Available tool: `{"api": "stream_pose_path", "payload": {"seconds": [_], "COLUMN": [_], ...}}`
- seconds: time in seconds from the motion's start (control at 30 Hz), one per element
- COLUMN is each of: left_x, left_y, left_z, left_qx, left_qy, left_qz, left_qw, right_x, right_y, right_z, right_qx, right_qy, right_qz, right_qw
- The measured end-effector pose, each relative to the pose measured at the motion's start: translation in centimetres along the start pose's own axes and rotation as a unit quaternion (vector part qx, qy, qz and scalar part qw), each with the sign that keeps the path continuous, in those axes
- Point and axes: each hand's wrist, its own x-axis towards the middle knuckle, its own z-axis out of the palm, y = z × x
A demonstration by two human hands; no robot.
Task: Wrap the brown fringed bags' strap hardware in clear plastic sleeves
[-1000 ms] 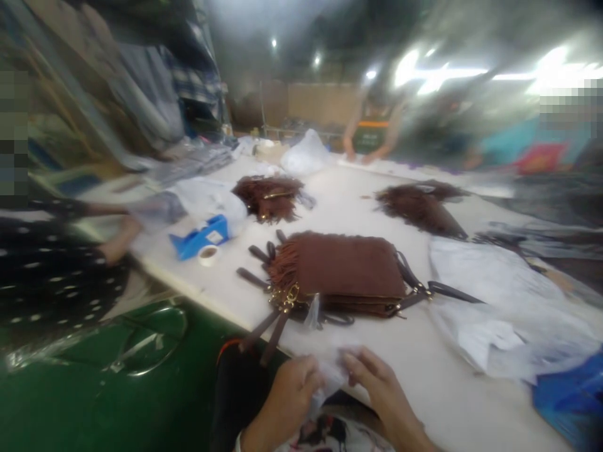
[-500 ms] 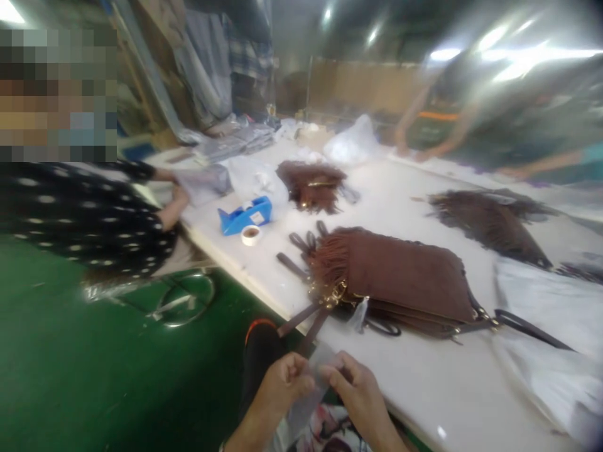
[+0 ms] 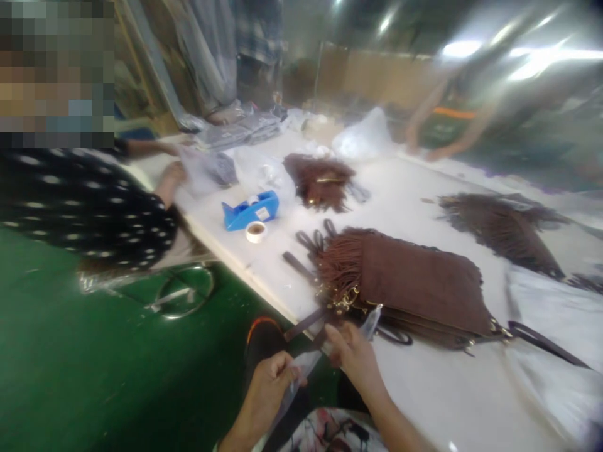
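Translucent plastic slip [image 3: 308,361], creased, slanting from my left hand [image 3: 269,388]; fringed brown bags [image 3: 421,285] stacked flat just beyond.

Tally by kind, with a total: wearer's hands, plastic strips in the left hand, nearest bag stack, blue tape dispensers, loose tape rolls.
Left hand and right hand: 2
Plastic strip: 1
Bag stack: 1
Tape dispenser: 1
Tape roll: 1
Total: 6

Bag stack [image 3: 419,282] is blocking the way ahead of right hand [image 3: 351,351]; straps [image 3: 306,323] are jutting past table edge [image 3: 257,285]. Bare tabletop [image 3: 414,383] is running open nearside, white plastic [image 3: 556,307] bounding it right.
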Motion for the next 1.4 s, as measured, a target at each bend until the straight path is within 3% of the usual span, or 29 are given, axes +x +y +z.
{"api": "stream_pose_path", "payload": {"seconds": [0.2,0.3,0.4,0.57,0.7,0.97,1.13,1.27,1.4], "left_x": [-0.8,-1.2,-1.6,-2.2,-2.5,-2.2,-2.6,-2.6,-2.5], "left_y": [-1.2,-2.1,-3.1,-4.2,-3.8,-1.9,-0.4,-0.6,-1.5], "left_z": [-2.1,-3.3,-4.3,-4.7,-4.0,-2.3,-1.5,-1.4,-1.2], "left_qx": [0.002,0.022,0.029,0.018,0.026,-0.045,-0.136,-0.155,-0.097], "left_qy": [-0.011,-0.003,0.012,0.015,-0.002,-0.024,-0.013,-0.005,0.002], "left_qz": [-0.029,-0.045,-0.064,-0.081,-0.068,-0.079,-0.094,-0.103,-0.089], "left_qw": [1.0,0.999,0.997,0.996,0.997,0.996,0.986,0.983,0.991], "right_x": [1.5,1.4,0.4,-1.4,-1.8,-1.2,-1.5,-1.4,-1.2], "right_y": [-0.4,0.0,0.0,-1.2,-2.1,-1.5,-1.9,-1.7,-1.4], "right_z": [1.8,1.7,1.4,1.8,2.5,3.4,2.9,2.5,2.2], "right_qx": [-0.025,0.101,0.251,0.364,0.369,0.346,0.313,0.292,0.251], "right_qy": [0.008,-0.038,-0.077,-0.116,-0.165,-0.1,-0.099,-0.101,-0.088], "right_qz": [0.005,0.025,0.055,0.08,0.069,0.026,0.007,0.004,-0.001], "right_qw": [1.0,0.994,0.963,0.921,0.912,0.933,0.945,0.951,0.964]}}
